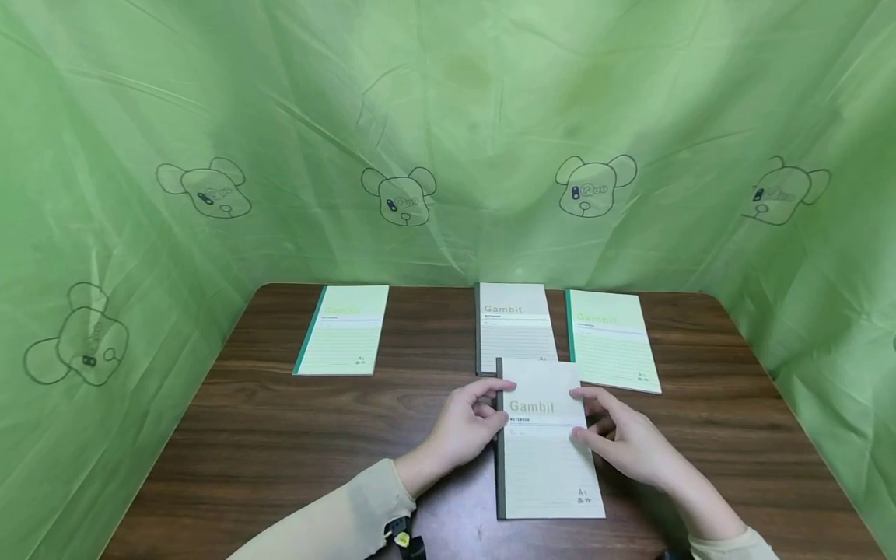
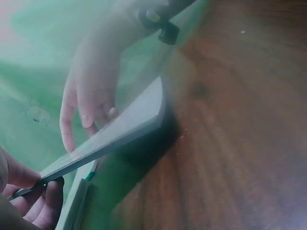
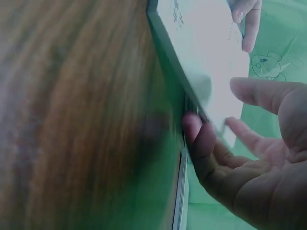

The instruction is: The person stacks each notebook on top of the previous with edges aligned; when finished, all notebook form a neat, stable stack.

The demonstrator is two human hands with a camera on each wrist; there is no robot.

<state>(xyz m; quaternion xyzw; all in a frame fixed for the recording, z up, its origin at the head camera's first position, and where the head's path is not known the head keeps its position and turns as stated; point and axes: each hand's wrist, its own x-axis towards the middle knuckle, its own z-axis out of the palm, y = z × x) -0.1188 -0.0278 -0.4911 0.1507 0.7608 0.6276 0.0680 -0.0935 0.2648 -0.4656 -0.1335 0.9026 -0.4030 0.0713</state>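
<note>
A white notebook with a dark spine is held off the table between both hands, seen from its edge in the left wrist view and tilted in the right wrist view. The left hand pinches its spine side, thumb on the cover and fingers beneath. At the opposite edge, the right hand has its fingers curled under the notebook and its thumb over the cover. Behind it, a second dark-spined notebook lies partly covered in the head view.
A green-spined notebook lies at the back left of the wooden table. Another green-spined one is at the back right, beside the dark-spined notebook. A green curtain with bear-head drawings surrounds the table's back and sides.
</note>
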